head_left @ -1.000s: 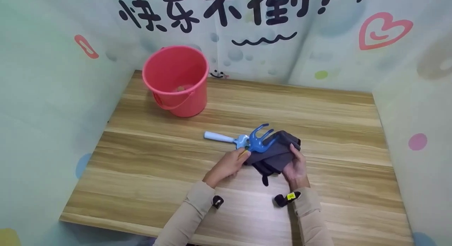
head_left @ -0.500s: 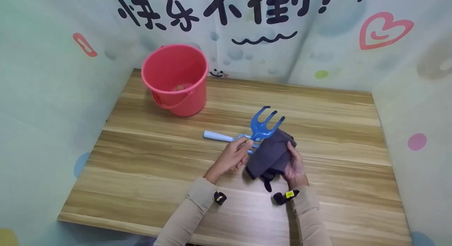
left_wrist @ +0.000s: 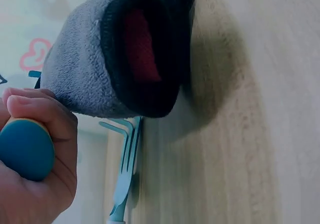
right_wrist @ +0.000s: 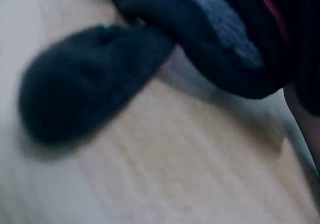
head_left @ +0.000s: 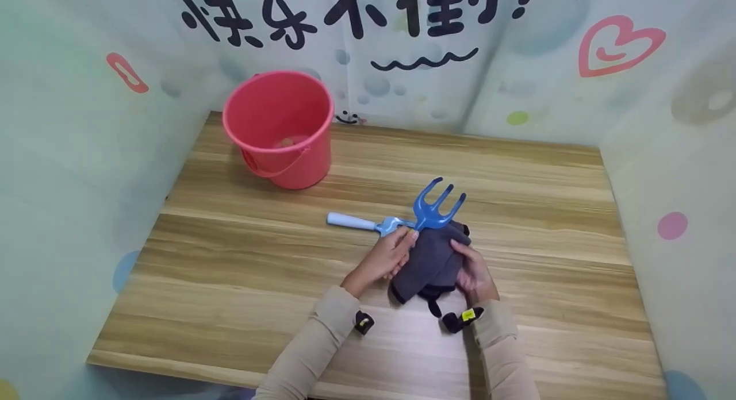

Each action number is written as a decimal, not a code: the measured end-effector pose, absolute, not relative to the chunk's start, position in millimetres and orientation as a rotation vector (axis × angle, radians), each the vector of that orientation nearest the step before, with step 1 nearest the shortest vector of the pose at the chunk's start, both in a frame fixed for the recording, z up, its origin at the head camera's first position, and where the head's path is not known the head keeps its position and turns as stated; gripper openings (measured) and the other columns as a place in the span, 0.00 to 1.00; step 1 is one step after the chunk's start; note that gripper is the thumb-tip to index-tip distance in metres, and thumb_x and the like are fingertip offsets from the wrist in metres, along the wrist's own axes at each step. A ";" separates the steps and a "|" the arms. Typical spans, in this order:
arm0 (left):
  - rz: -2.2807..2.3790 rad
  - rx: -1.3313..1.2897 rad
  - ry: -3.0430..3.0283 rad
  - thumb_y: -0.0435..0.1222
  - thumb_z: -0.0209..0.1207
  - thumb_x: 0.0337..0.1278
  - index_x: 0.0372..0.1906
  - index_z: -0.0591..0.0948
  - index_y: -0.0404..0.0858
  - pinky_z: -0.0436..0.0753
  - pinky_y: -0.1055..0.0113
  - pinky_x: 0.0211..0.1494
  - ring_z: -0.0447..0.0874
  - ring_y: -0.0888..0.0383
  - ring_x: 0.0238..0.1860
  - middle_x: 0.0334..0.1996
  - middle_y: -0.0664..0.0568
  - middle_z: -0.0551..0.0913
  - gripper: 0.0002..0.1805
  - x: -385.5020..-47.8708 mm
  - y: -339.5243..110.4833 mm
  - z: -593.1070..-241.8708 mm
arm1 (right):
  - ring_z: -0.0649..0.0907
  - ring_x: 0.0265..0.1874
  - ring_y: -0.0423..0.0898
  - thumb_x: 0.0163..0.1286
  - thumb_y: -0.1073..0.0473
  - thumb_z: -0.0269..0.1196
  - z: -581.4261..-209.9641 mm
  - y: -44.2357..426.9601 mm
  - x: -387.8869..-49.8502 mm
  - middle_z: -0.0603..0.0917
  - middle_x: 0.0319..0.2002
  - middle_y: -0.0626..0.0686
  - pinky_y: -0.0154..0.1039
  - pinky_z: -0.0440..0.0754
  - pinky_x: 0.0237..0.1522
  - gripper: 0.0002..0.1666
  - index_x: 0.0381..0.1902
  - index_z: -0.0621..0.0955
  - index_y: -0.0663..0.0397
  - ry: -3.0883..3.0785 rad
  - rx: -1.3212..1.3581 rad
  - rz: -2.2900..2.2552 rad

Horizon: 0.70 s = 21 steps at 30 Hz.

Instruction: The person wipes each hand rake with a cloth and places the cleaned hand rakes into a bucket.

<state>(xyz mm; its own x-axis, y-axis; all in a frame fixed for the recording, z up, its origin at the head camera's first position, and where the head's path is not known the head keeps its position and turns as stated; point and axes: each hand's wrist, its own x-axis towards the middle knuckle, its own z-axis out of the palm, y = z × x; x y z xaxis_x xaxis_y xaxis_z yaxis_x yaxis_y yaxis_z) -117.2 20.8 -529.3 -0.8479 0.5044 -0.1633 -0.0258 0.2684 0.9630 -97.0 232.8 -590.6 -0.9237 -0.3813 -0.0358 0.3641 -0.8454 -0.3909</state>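
Observation:
A dark blue three-pronged hand fork (head_left: 432,211) is gripped by the left hand (head_left: 386,255), its prongs pointing away from the body. In the left wrist view the fingers of the left hand (left_wrist: 42,154) wrap round a handle with a blue end (left_wrist: 27,149). The right hand (head_left: 476,272) holds a folded grey cloth item (head_left: 428,259) with black edging, thumb on top. A red inside shows at the opening of the cloth item (left_wrist: 85,58). A lighter blue fork with a pale handle (head_left: 352,221) lies on the table, partly hidden by the left hand.
A pink bucket (head_left: 305,164) with a small object at its bottom stands at the back left of the wooden table (head_left: 230,262). Printed curtains (head_left: 402,89) surround the back and sides. A black strap end (right_wrist: 75,88) shows large in the right wrist view.
The left hand has raised the dark blue fork off the cloth's middle to its far edge. The right hand has moved the cloth left and nearer the body. The view has shifted slightly.

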 end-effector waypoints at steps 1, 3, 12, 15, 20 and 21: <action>1.596 0.444 2.105 0.53 0.42 0.68 0.35 0.70 0.37 0.63 0.72 0.07 0.62 0.65 0.07 0.13 0.55 0.67 0.22 -117.3 20.3 -528.9 | 0.84 0.39 0.50 0.70 0.69 0.49 -590.6 233.1 -96.9 0.84 0.39 0.58 0.41 0.82 0.43 0.11 0.46 0.76 0.59 0.538 -0.060 -2.709; 1.572 0.465 2.106 0.52 0.43 0.69 0.35 0.70 0.37 0.63 0.73 0.07 0.62 0.65 0.06 0.12 0.55 0.67 0.22 -117.3 19.3 -528.3 | 0.84 0.40 0.50 0.71 0.69 0.48 -590.8 233.7 -96.8 0.84 0.39 0.59 0.42 0.82 0.43 0.11 0.45 0.76 0.59 0.506 -0.047 -2.743; 1.487 0.497 2.164 0.51 0.42 0.69 0.33 0.70 0.37 0.64 0.73 0.08 0.62 0.65 0.07 0.11 0.57 0.67 0.21 -116.3 13.7 -526.0 | 0.84 0.38 0.51 0.69 0.69 0.51 -589.9 233.4 -97.7 0.85 0.37 0.59 0.41 0.82 0.42 0.09 0.42 0.78 0.59 0.471 0.057 -2.840; 1.453 0.466 2.151 0.53 0.42 0.69 0.33 0.70 0.39 0.64 0.73 0.08 0.62 0.64 0.07 0.12 0.56 0.67 0.21 -116.1 10.7 -523.7 | 0.84 0.37 0.51 0.70 0.69 0.48 -588.6 233.4 -98.2 0.85 0.37 0.59 0.42 0.82 0.41 0.11 0.42 0.78 0.59 0.448 0.066 -2.866; 1.399 0.438 2.127 0.54 0.43 0.68 0.33 0.71 0.39 0.64 0.73 0.09 0.62 0.64 0.07 0.12 0.56 0.67 0.22 -115.0 4.8 -520.7 | 0.84 0.40 0.51 0.71 0.68 0.47 -588.5 234.6 -98.2 0.84 0.40 0.58 0.41 0.81 0.42 0.13 0.45 0.78 0.60 0.414 0.032 -2.925; 1.389 0.442 2.125 0.54 0.43 0.68 0.33 0.71 0.39 0.64 0.73 0.09 0.62 0.64 0.07 0.12 0.56 0.67 0.22 -114.7 3.6 -520.6 | 0.83 0.40 0.51 0.70 0.68 0.47 -588.8 235.1 -98.1 0.84 0.41 0.58 0.42 0.80 0.43 0.13 0.46 0.78 0.60 0.401 0.019 -2.937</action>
